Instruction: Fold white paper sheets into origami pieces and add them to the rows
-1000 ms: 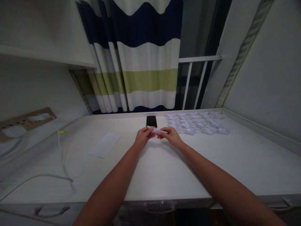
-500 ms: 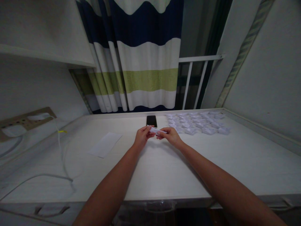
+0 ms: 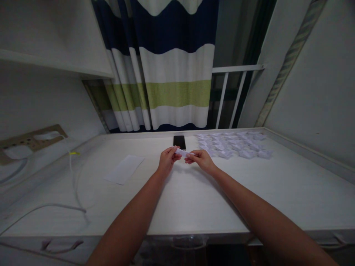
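A small folded piece of white paper is stretched between my two hands, just above the desk. My left hand pinches its left end, thumb on top. At the other end, my right hand grips the paper between thumb and fingers. Right behind the hands a black phone lies flat on the desk. To the right of it sit rows of several folded white paper pieces. A flat stack or sheet of white paper rests left of my left hand.
The white desk has a raised edge along the back and right. A white cable runs over its left side from a power strip at the wall. A striped curtain hangs behind the desk. A drawer handle is below the front edge.
Both hands keep hold of the folded paper, which has turned slightly and shows a little flatter. The hands have barely moved; the view has shifted slightly.
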